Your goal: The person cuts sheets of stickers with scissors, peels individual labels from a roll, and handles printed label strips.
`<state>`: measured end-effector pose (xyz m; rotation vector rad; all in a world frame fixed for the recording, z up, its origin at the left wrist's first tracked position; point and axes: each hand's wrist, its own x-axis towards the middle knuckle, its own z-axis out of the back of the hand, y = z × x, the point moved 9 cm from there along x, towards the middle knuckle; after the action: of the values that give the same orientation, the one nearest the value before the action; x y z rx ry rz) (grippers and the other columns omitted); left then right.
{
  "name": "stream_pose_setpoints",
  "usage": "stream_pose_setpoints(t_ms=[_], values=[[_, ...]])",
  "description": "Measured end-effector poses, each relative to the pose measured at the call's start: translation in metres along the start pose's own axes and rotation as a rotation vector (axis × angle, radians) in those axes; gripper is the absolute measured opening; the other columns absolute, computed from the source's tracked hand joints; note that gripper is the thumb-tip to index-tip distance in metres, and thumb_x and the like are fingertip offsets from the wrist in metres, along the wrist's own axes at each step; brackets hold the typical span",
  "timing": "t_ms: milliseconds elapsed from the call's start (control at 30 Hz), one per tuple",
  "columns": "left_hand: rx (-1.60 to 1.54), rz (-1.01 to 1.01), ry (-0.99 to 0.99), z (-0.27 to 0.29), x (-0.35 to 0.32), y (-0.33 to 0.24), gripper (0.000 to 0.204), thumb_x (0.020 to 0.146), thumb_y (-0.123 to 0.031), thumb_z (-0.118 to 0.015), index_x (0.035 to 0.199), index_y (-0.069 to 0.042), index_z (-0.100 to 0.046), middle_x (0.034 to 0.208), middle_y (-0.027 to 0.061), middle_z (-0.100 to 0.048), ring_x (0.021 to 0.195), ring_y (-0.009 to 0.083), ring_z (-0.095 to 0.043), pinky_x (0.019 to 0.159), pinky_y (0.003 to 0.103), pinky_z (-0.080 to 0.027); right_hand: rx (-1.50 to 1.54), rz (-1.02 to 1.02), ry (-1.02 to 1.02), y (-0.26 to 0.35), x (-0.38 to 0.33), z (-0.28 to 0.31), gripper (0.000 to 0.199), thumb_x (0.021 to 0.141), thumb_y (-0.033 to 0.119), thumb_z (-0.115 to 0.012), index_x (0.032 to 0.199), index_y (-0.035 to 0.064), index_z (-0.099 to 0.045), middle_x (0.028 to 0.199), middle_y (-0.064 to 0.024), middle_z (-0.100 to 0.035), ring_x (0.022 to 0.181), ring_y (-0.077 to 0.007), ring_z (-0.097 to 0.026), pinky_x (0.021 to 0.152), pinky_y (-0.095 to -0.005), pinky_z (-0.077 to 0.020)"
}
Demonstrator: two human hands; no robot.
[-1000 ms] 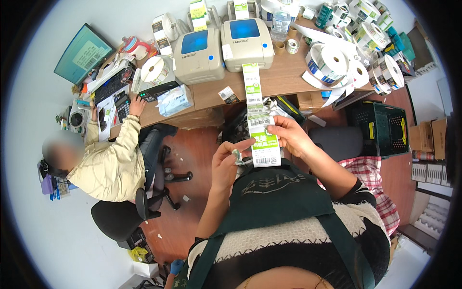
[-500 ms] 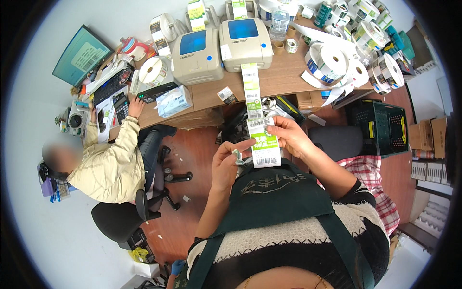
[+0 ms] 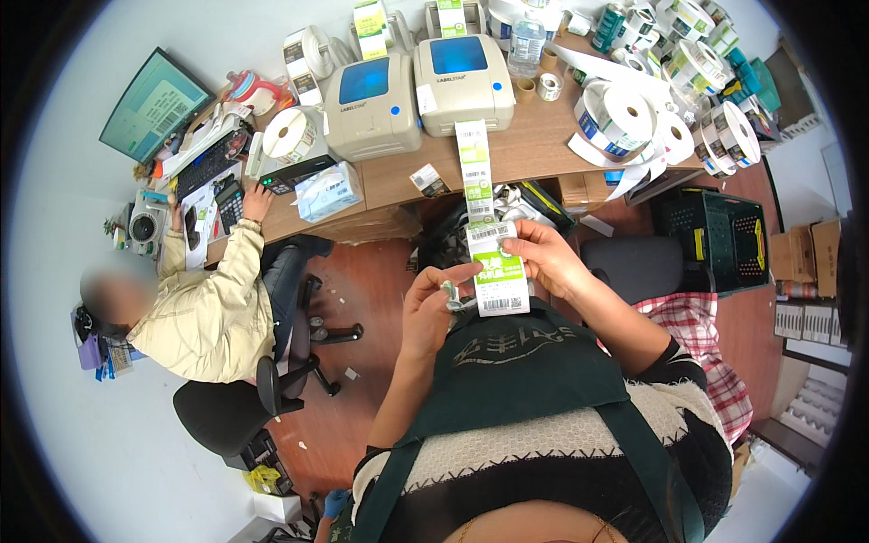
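Note:
A strip of green-and-white printed labels (image 3: 503,297) hangs down from the front of the right-hand label printer (image 3: 463,86). Its lower end lies in front of my dark green apron (image 3: 529,362). My right hand (image 3: 550,261) pinches the strip's right edge between thumb and fingers. From the left, the index finger of my left hand (image 3: 424,312) reaches to the strip's printed face. A small crumpled greenish-white scrap (image 3: 451,295) is held in that hand's curled fingers. What lies behind the labels is hidden.
A second label printer (image 3: 369,104) stands beside the first, next to a tissue box (image 3: 329,192). Label rolls (image 3: 625,118) crowd the desk's right side. A seated person (image 3: 213,303) works at the left. A black chair (image 3: 620,267) and dark crate (image 3: 711,237) stand right.
Both hands keep nearly the same pose on the label strip, with only a slight shift. The seated person's far hand has moved slightly near the phone.

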<state>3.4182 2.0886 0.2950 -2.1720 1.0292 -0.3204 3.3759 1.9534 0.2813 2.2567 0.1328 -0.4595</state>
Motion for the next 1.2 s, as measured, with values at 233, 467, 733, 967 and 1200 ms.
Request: stream_pose_setpoints(t_ms=[233,467,733,967,1200], values=[[0.103,-0.015,-0.066,-0.005,0.002,0.005,0.005,0.082,0.000,-0.044,0.086,-0.001,-0.047,0.109,0.0190,-0.056,0.096,0.0179,-0.053,0.087,0.030,-0.040,-0.195,0.087,-0.011,0.000,0.000,0.004,0.026,0.083,0.015,-0.057,0.103,-0.0008,-0.051,0.093,-0.0072,-0.059,0.081,-0.0129,-0.060,0.068,-0.0244,-0.0507],[0.409,-0.053,-0.140,-0.010,0.001,0.002,0.006,0.083,-0.001,-0.049,0.088,0.000,-0.049,0.095,0.0093,-0.060,0.086,0.0086,-0.052,0.077,0.022,-0.042,-1.218,0.849,-0.299,0.077,-0.044,-0.030,0.041,0.071,0.011,-0.066,0.108,0.0019,-0.052,0.081,-0.0062,-0.055,0.067,-0.0163,-0.053,0.061,-0.0256,-0.0439],[0.778,-0.069,-0.083,-0.018,0.001,0.002,0.015,0.082,-0.011,-0.056,0.092,0.001,-0.056,0.076,0.0009,-0.058,0.064,0.0036,-0.048,0.058,0.018,-0.040,-1.044,0.464,0.083,0.047,-0.030,-0.052,0.009,0.072,0.004,-0.064,0.078,0.0018,-0.058,0.069,-0.0035,-0.057,0.061,-0.0105,-0.053,0.053,-0.0234,-0.0404],[0.801,-0.111,-0.085,-0.011,0.000,0.007,0.017,0.083,-0.014,-0.057,0.091,0.001,-0.056,0.073,-0.0007,-0.055,0.063,0.0027,-0.046,0.057,0.018,-0.039,-1.050,0.450,0.115,0.041,-0.028,-0.050,0.011,0.070,0.003,-0.064,0.079,0.0032,-0.057,0.071,-0.0051,-0.056,0.063,-0.0143,-0.054,0.055,-0.0252,-0.0418],[0.448,0.081,-0.046,-0.005,0.004,0.030,0.017,0.087,-0.018,-0.051,0.080,-0.002,-0.052,0.070,-0.0048,-0.049,0.065,0.0018,-0.040,0.059,0.017,-0.032,-1.402,1.014,0.051,0.055,-0.052,-0.072,0.013,0.067,0.012,-0.064,0.077,0.0073,-0.056,0.080,-0.0058,-0.053,0.066,-0.0231,-0.053,0.060,-0.0311,-0.0452]])
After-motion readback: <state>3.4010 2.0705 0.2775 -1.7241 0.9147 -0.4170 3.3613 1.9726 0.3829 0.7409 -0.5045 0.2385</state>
